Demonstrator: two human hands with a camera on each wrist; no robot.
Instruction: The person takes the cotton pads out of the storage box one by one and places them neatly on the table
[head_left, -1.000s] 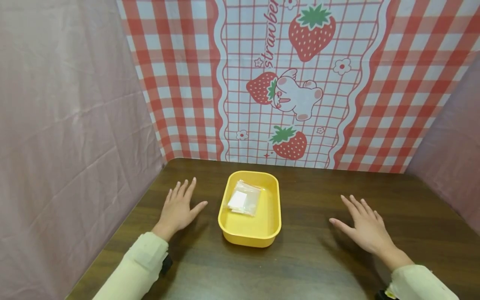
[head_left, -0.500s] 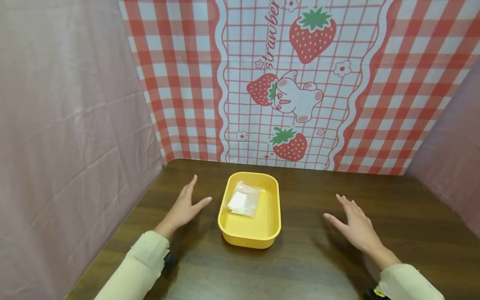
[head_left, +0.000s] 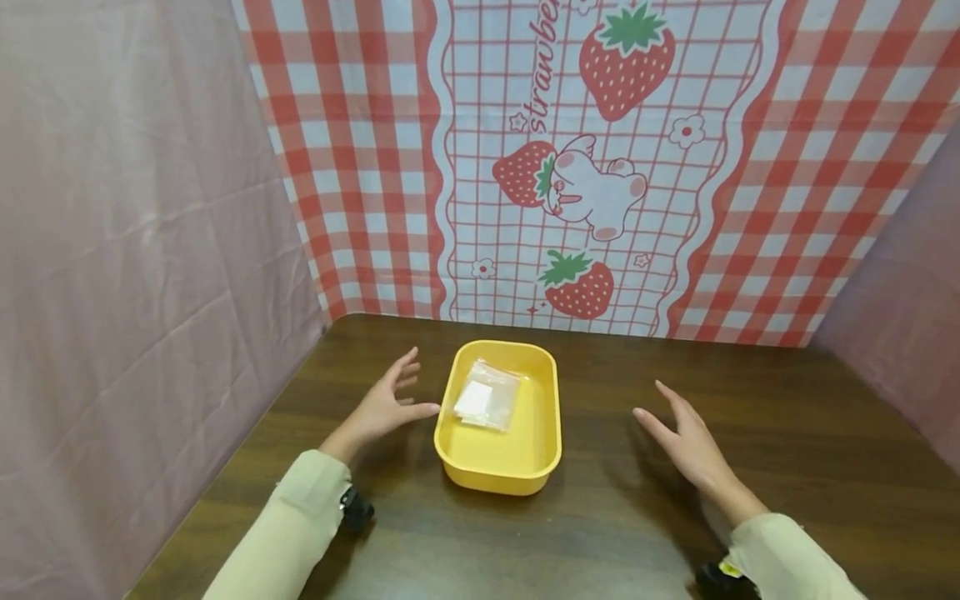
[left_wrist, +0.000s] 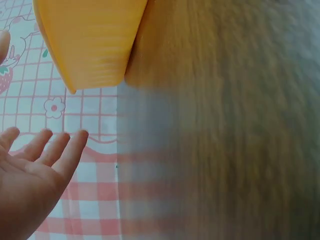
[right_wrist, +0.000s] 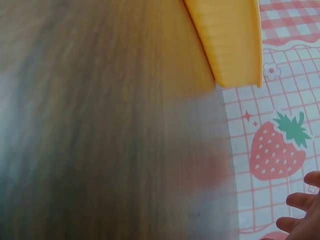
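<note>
A yellow plastic tray stands on the table, with clear zip bags lying in its left half; something white shows in or under them. To the tray's left is my left hand, fingers spread and thumb tip close by the rim; I cannot tell whether it touches. My right hand hovers on the other side, farther off, with its fingers extended and nothing in them. In the left wrist view the tray's yellow side wall rises beyond the left hand's fingers. The right wrist view shows only some fingertips at its edge.
Dark brown wood-grain table lies under everything. A red-and-white checked cloth with strawberries hangs behind its far edge. Pink curtain cloth drapes at the left, and more hangs at the right. A small black device is worn at the left wrist.
Both hands have moved inward toward the tray, the left to the right and the right to the left. The tray and the bags have stayed in place.
</note>
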